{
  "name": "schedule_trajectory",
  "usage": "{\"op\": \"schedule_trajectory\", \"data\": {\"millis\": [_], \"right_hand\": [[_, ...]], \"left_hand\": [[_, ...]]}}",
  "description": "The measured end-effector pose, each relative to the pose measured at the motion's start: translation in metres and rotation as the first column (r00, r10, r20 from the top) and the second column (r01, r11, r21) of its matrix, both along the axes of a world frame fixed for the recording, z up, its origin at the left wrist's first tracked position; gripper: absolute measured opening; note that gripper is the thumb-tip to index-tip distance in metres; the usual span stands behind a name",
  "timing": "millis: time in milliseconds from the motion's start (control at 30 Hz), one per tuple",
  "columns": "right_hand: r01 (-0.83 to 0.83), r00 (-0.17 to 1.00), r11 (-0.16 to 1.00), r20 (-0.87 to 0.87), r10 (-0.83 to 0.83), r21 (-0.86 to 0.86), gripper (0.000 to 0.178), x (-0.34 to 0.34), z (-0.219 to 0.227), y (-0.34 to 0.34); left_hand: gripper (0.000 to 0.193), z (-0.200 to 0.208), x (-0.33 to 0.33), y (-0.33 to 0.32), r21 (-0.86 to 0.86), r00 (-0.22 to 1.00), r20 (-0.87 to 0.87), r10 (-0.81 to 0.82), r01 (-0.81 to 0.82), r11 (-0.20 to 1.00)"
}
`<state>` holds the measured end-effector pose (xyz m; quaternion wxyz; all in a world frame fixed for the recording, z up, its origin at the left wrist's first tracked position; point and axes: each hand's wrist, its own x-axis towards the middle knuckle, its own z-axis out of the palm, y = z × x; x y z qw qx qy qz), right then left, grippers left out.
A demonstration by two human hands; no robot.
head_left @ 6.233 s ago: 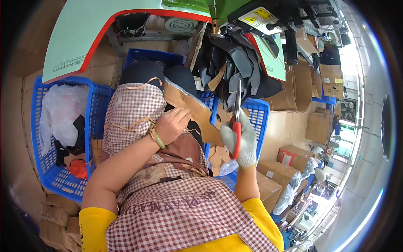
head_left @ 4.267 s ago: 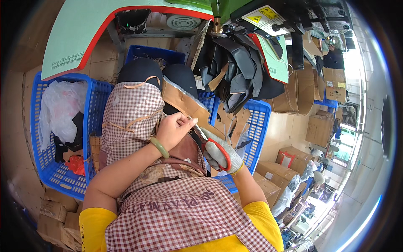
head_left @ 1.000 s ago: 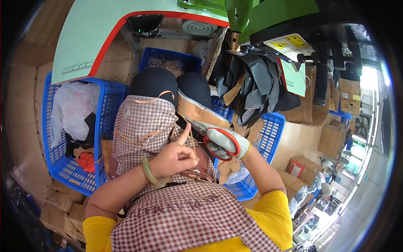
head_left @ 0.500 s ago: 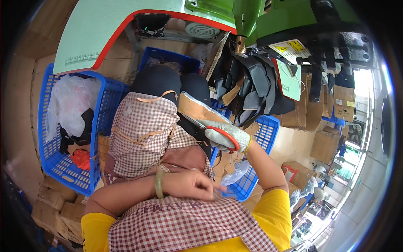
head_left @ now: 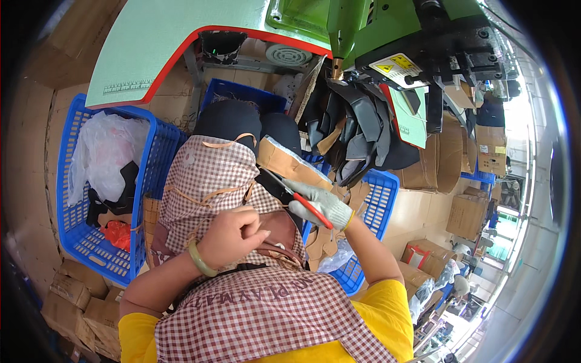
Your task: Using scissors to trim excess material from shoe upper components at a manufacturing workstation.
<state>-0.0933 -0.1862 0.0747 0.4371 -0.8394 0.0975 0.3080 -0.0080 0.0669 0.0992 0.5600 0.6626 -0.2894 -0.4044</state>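
Note:
My right hand [head_left: 324,204], in a pale knitted glove, is closed around red-handled scissors [head_left: 312,210]. Their metal blades point up and left, over my dark-clad legs and beside the lower edge of a cardboard-lined container [head_left: 290,162]. My bare left hand [head_left: 235,233], with a green bangle at its wrist, is curled in front of my lap above the checked apron [head_left: 206,166]. Its thumb points right; whatever the folded fingers may hold is hidden. Thin tan strips [head_left: 227,142] lie across the apron and knees.
A blue basket [head_left: 138,212] with plastic bags and dark scraps stands left; another blue basket [head_left: 380,199] is at right. Ahead is a green machine [head_left: 387,45] with a red-edged pale table [head_left: 181,36]. Black pieces [head_left: 369,115] hang beside it. Cardboard boxes [head_left: 469,213] stand further right.
My left hand has moved left and forward, away from my chest to over the lap. My right hand has shifted slightly left and turned the scissors, so the handles now show edge-on.

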Motion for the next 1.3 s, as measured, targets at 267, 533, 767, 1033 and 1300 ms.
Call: {"op": "schedule_trajectory", "data": {"millis": [267, 533, 767, 1033, 1300], "right_hand": [[0.67, 0.725, 0.72, 0.363, -0.585, -0.18, 0.06, -0.012, 0.05, 0.008], [0.382, 0.841, 0.909, 0.47, -0.266, -0.168, 0.067, -0.023, -0.024, 0.019], [0.807, 0.479, 0.548, 0.298, -0.826, 0.222, 0.046, -0.117, 0.006, -0.012], [0.884, 0.137, 0.203, 0.182, -0.974, 0.421, 0.026, -0.258, -0.041, -0.064], [0.977, 0.093, 0.074, -0.083, -0.992, 0.202, 0.018, -0.354, -0.045, -0.087]], "left_hand": [[0.007, -0.03, -0.019, -0.01, -0.099, 0.886, 0.461, 0.049, -0.004, 0.995], [0.017, -0.017, -0.022, -0.004, -0.164, 0.844, 0.499, 0.198, -0.133, 0.977], [0.038, -0.054, 0.033, 0.121, -0.125, 0.439, 0.582, 0.684, -0.783, 0.61], [0.006, -0.254, 0.042, 0.39, 0.52, 0.571, 0.758, 0.314, -0.82, 0.238], [0.042, -0.322, 0.038, 0.382, 0.85, 0.861, 0.508, 0.034, -0.507, 0.141]]}}
